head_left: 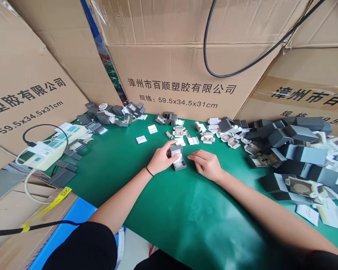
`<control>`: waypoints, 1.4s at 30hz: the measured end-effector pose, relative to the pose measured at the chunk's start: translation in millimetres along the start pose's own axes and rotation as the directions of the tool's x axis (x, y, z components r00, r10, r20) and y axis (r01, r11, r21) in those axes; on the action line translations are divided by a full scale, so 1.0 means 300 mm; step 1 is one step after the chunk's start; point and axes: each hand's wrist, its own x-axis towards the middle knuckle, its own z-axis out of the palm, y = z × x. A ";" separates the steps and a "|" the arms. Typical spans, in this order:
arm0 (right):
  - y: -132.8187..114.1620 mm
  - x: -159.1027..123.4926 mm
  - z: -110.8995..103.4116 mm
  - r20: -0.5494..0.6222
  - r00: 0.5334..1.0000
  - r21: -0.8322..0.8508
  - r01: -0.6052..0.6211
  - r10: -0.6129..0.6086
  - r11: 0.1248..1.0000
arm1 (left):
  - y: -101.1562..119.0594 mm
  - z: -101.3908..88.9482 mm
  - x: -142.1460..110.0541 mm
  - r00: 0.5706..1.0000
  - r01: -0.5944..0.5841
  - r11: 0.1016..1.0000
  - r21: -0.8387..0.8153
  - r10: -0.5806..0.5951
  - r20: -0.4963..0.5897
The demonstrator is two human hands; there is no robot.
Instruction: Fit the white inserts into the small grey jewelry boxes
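Observation:
A small dark grey box (pixel 180 165) stands open on the green table, with a white lining in its raised lid and a pale insert in its base. My left hand (pixel 162 157) grips the lid from the left, thumb across the white lining and fingers behind. To the right of the box, a short gap away, is my right hand (pixel 206 163). Its fingers are curled together, and whatever they may hold is hidden. Just beyond the box lie white folded papers (pixel 193 140) and a small grey-and-white insert (pixel 179 131).
A large heap of dark grey boxes (pixel 304 153) and white papers covers the right side. More open boxes (pixel 104 114) lie at the back left, near a white power strip (pixel 53 148) with cables. Big cardboard cartons (pixel 169 63) wall in the table (pixel 169 213). A black cable (pixel 242 73) hangs above.

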 end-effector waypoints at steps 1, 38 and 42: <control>0.004 0.000 0.003 0.016 1.000 -0.006 -0.016 0.016 1.000 | -0.002 0.001 0.002 1.000 -0.008 0.999 -0.038 0.008 -0.002; 0.285 -0.009 -0.034 -0.121 0.841 0.040 -0.527 0.527 0.849 | 0.133 0.104 -0.125 0.921 -0.388 0.922 0.013 0.387 0.046; 0.170 -0.003 -0.068 -0.068 0.572 0.584 -0.641 0.817 0.498 | 0.131 0.153 -0.142 0.850 -0.469 0.883 -0.011 0.454 0.266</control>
